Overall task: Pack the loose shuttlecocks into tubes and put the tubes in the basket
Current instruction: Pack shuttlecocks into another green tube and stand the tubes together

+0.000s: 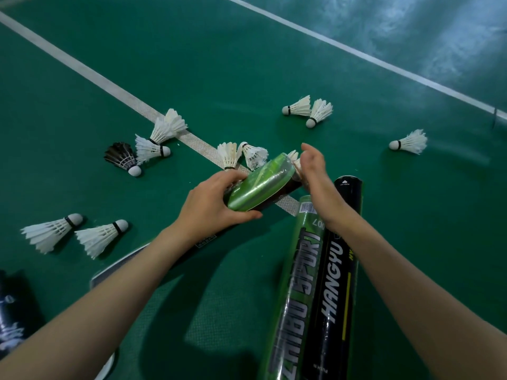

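My left hand (211, 204) grips a green and black tube (260, 185), held tilted above the court floor with its open end toward the upper right. At that open end my right hand (315, 171) holds a white shuttlecock (295, 159), whose feathers stick out of the mouth. Several loose white shuttlecocks lie on the floor: a pair at the left (74, 231), a pair just beyond the tube (241, 154), a pair farther back (310, 109), one at the right (408, 142). A black shuttlecock (123, 157) lies beside two white ones (162, 135).
Two long tubes lie side by side under my right forearm, a green one (296, 283) and a black one (337, 270). Another black tube (208, 238) lies under my left wrist. A dark object (13, 311) sits at the lower left. White court lines (82, 69) cross the green floor.
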Tool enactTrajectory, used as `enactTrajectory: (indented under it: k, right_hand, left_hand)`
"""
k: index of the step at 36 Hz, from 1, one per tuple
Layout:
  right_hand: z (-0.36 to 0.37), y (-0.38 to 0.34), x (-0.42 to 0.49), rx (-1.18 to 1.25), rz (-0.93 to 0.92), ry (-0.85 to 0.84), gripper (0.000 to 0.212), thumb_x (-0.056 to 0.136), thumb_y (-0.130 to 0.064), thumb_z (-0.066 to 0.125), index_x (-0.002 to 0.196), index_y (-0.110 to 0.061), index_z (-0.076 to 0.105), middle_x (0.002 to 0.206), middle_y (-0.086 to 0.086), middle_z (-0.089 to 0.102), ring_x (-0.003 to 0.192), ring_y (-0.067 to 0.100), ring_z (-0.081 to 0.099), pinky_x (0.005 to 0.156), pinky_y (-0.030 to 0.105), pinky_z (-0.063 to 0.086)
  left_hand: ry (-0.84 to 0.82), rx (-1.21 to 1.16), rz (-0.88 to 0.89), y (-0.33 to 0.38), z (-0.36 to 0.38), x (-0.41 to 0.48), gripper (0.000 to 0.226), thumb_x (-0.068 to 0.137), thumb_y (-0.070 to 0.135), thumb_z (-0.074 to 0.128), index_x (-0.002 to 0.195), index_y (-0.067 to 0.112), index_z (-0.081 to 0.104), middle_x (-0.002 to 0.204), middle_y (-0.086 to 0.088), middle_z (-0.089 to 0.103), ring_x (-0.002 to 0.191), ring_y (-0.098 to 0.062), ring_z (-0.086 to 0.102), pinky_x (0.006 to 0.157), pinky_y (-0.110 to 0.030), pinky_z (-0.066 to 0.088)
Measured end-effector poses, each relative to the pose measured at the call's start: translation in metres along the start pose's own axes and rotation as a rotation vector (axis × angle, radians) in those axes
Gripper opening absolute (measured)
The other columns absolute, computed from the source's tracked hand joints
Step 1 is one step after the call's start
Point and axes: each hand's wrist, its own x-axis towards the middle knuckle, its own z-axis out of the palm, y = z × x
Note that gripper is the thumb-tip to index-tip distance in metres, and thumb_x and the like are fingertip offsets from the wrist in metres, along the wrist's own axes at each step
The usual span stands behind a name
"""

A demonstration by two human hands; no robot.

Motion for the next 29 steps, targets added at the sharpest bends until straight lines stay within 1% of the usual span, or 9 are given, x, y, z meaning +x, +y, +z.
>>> enactTrajectory:
  k: [2, 5, 8, 11, 15, 19, 22, 25, 29]
  right_hand:
    - [0.003, 0.011, 0.006, -0.059, -0.015, 0.121, 0.061, 0.094, -0.054, 0.044, 0.144, -0.028, 0.021, 0.141, 0.002, 0.037, 0.131, 0.019, 0.036, 0.113, 0.04, 0.026]
    - [0.012, 0.024, 0.01, -0.041, -0.022, 0.164, 0.066, 0.089, -0.043, 0.061, 0.139, -0.043, 0.019, 0.14, -0.002, 0.028, 0.133, 0.02, 0.033, 0.113, 0.048, 0.029]
    - [0.025, 0.027, 0.012, 0.119, 0.039, 0.16, 0.082, 0.068, -0.053, 0.072, 0.129, -0.058, 0.018, 0.142, -0.01, 0.022, 0.13, 0.024, 0.04, 0.107, 0.052, 0.038]
    - [0.026, 0.033, 0.021, 0.255, 0.126, 0.2, 0.098, 0.048, -0.059, 0.077, 0.128, -0.058, 0.019, 0.146, -0.003, 0.027, 0.124, 0.028, 0.048, 0.094, 0.05, 0.051]
    - [0.012, 0.046, 0.035, 0.36, 0.186, 0.244, 0.096, 0.062, -0.038, 0.081, 0.133, -0.051, 0.019, 0.147, 0.004, 0.029, 0.117, 0.03, 0.053, 0.086, 0.049, 0.055]
    - [-0.006, 0.052, 0.048, 0.434, 0.325, 0.309, 0.092, 0.078, -0.019, 0.077, 0.141, -0.042, 0.015, 0.147, 0.007, 0.029, 0.111, 0.03, 0.057, 0.082, 0.047, 0.057]
    - [-0.007, 0.052, 0.053, 0.413, 0.338, 0.296, 0.065, 0.085, -0.022, 0.07, 0.135, -0.032, 0.03, 0.139, 0.009, 0.041, 0.106, 0.028, 0.06, 0.075, 0.041, 0.059]
    - [-0.006, 0.039, 0.053, 0.445, 0.324, 0.331, 0.016, 0.098, -0.029, 0.049, 0.111, -0.02, 0.044, 0.114, 0.007, 0.057, 0.101, 0.025, 0.061, 0.087, 0.045, 0.055]
    - [-0.024, 0.03, 0.057, 0.489, 0.296, 0.403, 0.021, 0.101, -0.029, 0.043, 0.089, -0.013, 0.05, 0.094, 0.004, 0.057, 0.089, 0.016, 0.056, 0.089, 0.038, 0.051]
  left_hand:
    - [0.0, 0.014, -0.023, 0.001, 0.003, 0.002, 0.071, 0.055, 0.07, 0.07, 0.115, 0.035, 0.055, 0.112, 0.019, 0.058, 0.097, -0.007, 0.057, 0.086, -0.039, 0.051]
    - [0.024, 0.022, -0.07, 0.005, 0.007, 0.007, 0.067, 0.059, 0.061, 0.079, 0.115, 0.033, 0.055, 0.111, 0.015, 0.06, 0.097, -0.009, 0.057, 0.084, -0.04, 0.051]
    - [0.003, 0.031, -0.098, 0.009, 0.013, 0.009, 0.069, 0.061, 0.058, 0.079, 0.119, 0.031, 0.053, 0.114, 0.011, 0.059, 0.099, -0.011, 0.056, 0.085, -0.041, 0.05]
    - [-0.13, -0.021, -0.138, 0.007, 0.015, 0.011, 0.077, 0.066, 0.056, 0.077, 0.132, 0.033, 0.046, 0.126, 0.009, 0.054, 0.108, -0.012, 0.053, 0.094, -0.041, 0.047]
    - [-0.402, -0.063, -0.2, -0.004, 0.003, 0.013, 0.091, 0.069, 0.048, 0.079, 0.145, 0.043, 0.028, 0.139, 0.004, 0.044, 0.117, -0.012, 0.045, 0.101, -0.03, 0.038]
    - [-0.593, -0.025, -0.354, -0.034, -0.002, 0.0, 0.098, 0.065, 0.049, 0.082, 0.145, 0.04, 0.027, 0.135, 0.008, 0.048, 0.115, -0.012, 0.051, 0.104, -0.033, 0.04]
    - [-0.541, -0.043, -0.402, -0.046, 0.0, -0.009, 0.091, 0.065, 0.046, 0.082, 0.141, 0.036, 0.034, 0.121, 0.005, 0.059, 0.098, -0.009, 0.061, 0.089, -0.027, 0.049]
    - [-0.475, -0.079, -0.406, -0.046, -0.001, -0.007, 0.086, 0.067, 0.041, 0.082, 0.14, 0.035, 0.037, 0.118, 0.007, 0.059, 0.097, -0.008, 0.06, 0.088, -0.026, 0.048]
    - [-0.543, -0.051, -0.414, -0.045, -0.005, -0.002, 0.086, 0.066, 0.041, 0.081, 0.138, 0.034, 0.034, 0.115, 0.005, 0.058, 0.095, -0.011, 0.06, 0.088, -0.031, 0.05]
